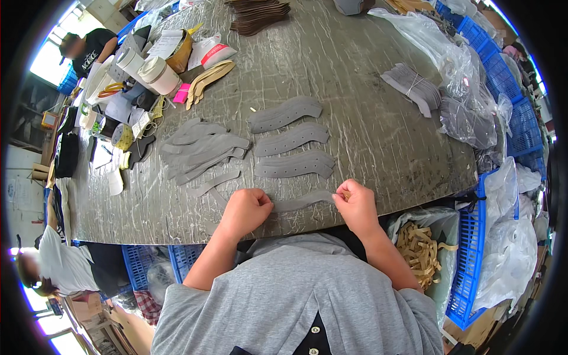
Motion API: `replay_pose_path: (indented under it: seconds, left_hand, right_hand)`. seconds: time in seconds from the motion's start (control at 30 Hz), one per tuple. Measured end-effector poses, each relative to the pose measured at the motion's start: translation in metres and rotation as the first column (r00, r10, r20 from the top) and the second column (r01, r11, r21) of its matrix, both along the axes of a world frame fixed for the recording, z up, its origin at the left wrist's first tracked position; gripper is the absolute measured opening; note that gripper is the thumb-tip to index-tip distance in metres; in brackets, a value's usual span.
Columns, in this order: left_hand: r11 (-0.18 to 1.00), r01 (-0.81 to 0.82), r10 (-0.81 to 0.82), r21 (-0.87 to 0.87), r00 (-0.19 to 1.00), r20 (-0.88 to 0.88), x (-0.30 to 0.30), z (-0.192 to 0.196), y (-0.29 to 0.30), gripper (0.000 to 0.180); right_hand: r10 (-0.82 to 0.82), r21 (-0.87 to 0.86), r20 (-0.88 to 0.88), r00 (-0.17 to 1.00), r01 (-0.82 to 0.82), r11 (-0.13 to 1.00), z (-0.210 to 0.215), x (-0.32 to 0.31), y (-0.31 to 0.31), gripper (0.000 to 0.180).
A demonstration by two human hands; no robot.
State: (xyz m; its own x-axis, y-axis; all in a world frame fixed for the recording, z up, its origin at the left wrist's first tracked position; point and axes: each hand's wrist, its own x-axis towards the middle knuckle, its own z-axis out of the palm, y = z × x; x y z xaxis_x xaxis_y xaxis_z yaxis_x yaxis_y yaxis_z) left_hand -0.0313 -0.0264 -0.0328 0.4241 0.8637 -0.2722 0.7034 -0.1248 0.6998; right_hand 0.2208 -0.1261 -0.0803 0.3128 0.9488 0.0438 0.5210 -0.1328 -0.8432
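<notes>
Close to the table's near edge, a curved grey strip (pixel 303 202) is stretched between my two hands. My left hand (pixel 245 210) is closed on its left end, and my right hand (pixel 356 207) pinches its right end between thumb and fingertips. Just beyond it lie three curved grey stacks, each with a row of small holes: a near stack (pixel 296 164), a middle stack (pixel 293 139) and a far stack (pixel 286 114). Left of these spreads a loose heap of grey pieces (pixel 204 148). A single grey strip (pixel 218 181) lies between that heap and my left hand.
Pale tubs (pixel 158 74), tape rolls (pixel 122 137) and papers crowd the table's left. Tied grey pieces (pixel 412 87) lie right, beside clear plastic bags (pixel 467 71). Brown pieces (pixel 254 15) are stacked far back. Blue crates (pixel 467 266) flank the table. Two people stand at left.
</notes>
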Motion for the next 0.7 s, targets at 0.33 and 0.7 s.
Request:
replay_pose_path:
  seconds: [0.33,0.7]
  left_hand:
    - [0.999,0.027,-0.026,0.029,1.0,-0.016,0.003,-0.003,0.0,0.014]
    - [0.992,0.106,-0.096,0.073,0.986,-0.135,0.006,-0.001,0.0,0.015]
  right_hand:
    - [0.345,0.039,0.618,0.706,-0.466,0.884,0.013,-0.022,-0.001,0.046]
    - [0.306,-0.14,0.69,0.656,-0.294,0.946,0.022,-0.009,-0.017,0.049]
